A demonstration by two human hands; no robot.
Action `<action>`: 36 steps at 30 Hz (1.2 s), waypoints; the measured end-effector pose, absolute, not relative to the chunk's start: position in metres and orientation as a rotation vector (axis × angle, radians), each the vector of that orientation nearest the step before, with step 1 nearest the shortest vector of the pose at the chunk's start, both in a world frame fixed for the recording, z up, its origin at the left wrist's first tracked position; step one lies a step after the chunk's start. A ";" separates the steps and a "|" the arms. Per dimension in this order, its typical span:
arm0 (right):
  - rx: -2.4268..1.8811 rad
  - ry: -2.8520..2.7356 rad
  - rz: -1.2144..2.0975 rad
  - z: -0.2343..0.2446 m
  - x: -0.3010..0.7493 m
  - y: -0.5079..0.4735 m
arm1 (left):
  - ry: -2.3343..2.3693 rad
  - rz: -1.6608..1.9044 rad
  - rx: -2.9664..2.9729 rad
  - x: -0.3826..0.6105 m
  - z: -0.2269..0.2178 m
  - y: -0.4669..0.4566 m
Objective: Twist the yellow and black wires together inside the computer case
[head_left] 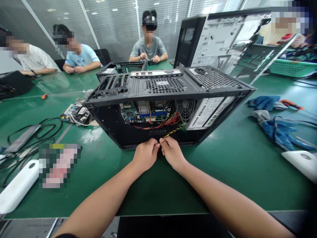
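Note:
An open black computer case lies in front of me, its rear panel facing up. Inside it I see a green motherboard, a bundle of red and yellow wires and a power supply with a round fan. A twisted yellow-and-black cable runs from near the power supply to my right hand, whose fingers are pinched on it. My left hand is closed in a pinch close beside the right one. What its fingertips grip is hidden. Both hands are at the case's near lower edge.
On the left are a circuit board assembly, black cables, a phone and a white device. Blue gloves and an orange-handled tool lie right. Another case stands behind. Several people sit across the table.

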State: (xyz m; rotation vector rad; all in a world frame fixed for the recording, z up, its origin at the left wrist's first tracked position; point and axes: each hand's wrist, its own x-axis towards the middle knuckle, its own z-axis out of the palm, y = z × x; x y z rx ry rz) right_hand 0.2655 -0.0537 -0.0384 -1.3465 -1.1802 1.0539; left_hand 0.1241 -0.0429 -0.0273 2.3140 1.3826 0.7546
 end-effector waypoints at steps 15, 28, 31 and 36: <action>-1.358 -1.119 1.068 -0.049 0.268 -0.050 | 1.336 0.984 2.428 0.124 -0.035 -0.045; -1.328 -1.088 1.091 -0.040 0.266 -0.052 | 1.400 0.831 2.455 0.125 -0.031 -0.045; -1.325 -1.124 1.077 -0.040 0.266 -0.052 | 1.415 0.783 2.430 0.124 -0.029 -0.045; -1.319 -1.161 1.063 -0.040 0.266 -0.053 | 1.417 0.780 2.396 0.124 -0.027 -0.045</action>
